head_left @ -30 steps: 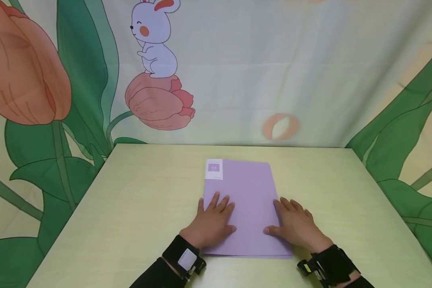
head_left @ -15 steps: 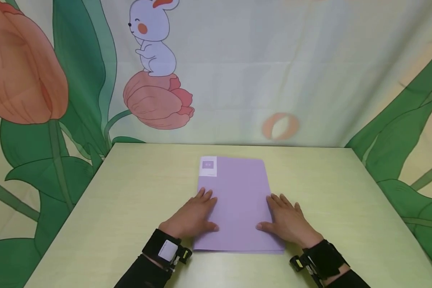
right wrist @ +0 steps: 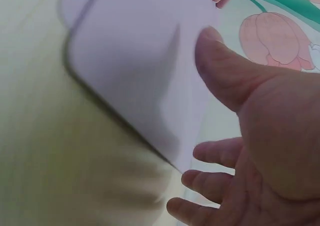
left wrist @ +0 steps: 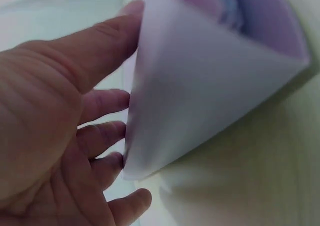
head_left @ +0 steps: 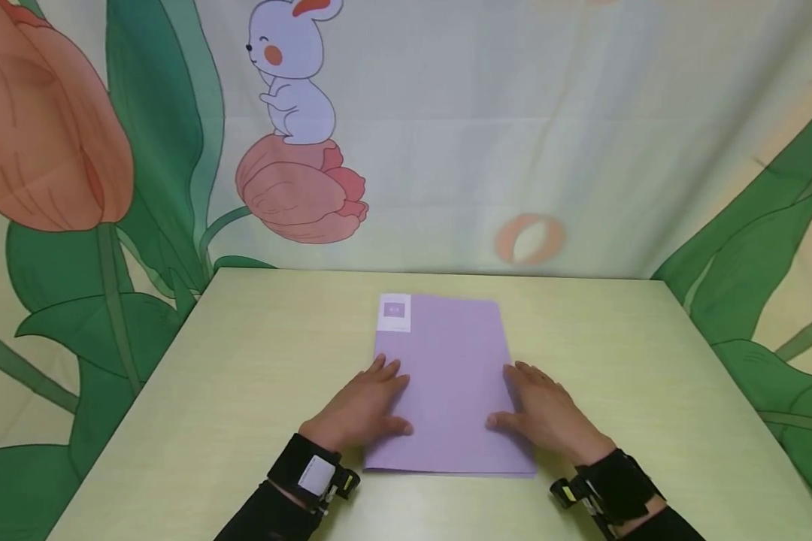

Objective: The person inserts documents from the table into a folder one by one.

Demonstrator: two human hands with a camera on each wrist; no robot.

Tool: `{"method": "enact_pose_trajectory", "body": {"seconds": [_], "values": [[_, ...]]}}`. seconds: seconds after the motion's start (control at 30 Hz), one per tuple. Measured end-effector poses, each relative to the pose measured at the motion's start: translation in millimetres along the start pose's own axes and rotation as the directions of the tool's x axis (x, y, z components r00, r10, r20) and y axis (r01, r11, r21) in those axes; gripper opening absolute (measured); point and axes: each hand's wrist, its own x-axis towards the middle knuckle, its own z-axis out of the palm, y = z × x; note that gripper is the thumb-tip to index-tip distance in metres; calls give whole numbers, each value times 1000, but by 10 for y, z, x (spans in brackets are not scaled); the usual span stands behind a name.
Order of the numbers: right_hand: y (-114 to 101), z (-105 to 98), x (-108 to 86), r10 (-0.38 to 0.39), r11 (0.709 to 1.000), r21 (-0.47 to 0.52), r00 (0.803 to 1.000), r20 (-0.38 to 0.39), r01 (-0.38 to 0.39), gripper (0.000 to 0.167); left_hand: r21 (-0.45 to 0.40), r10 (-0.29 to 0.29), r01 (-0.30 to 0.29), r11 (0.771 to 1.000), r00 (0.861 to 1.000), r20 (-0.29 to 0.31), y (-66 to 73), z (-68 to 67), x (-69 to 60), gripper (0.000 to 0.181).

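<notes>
A lilac paper folder (head_left: 449, 391) with a white label (head_left: 394, 323) in its upper left corner lies on the table in the head view. My left hand (head_left: 359, 409) rests at its left edge, fingers stretched, thumb on the cover. On the opposite edge, my right hand (head_left: 555, 417) touches the folder with extended fingers and thumb. The left wrist view shows the folder (left wrist: 195, 90) with its near end gaping between layers; what lies inside is blurred. In the right wrist view, my thumb (right wrist: 227, 65) is over the folder (right wrist: 130, 65), whose rounded corner shows.
The pale wood-look table (head_left: 264, 338) reaches back to a hanging cloth (head_left: 446, 150) printed with tulips and a rabbit. Black straps with small cameras (head_left: 345, 481) sit on both wrists.
My left hand has drawn back leftward from the cover to the folder's left edge. The folder has shifted slightly left, and my right hand has moved a little left with it.
</notes>
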Motion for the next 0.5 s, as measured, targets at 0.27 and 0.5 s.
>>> {"method": "enact_pose_trajectory", "body": {"seconds": [0.27, 0.5], "values": [[19, 46, 2, -13, 998, -58, 1000, 2, 13, 93, 17, -5, 5, 1000, 1000, 10, 21, -28, -21, 80], [24, -6, 4, -26, 999, -20, 1000, 9, 26, 93, -14, 8, -8, 1000, 1000, -9, -14, -97, -24, 68]]}}
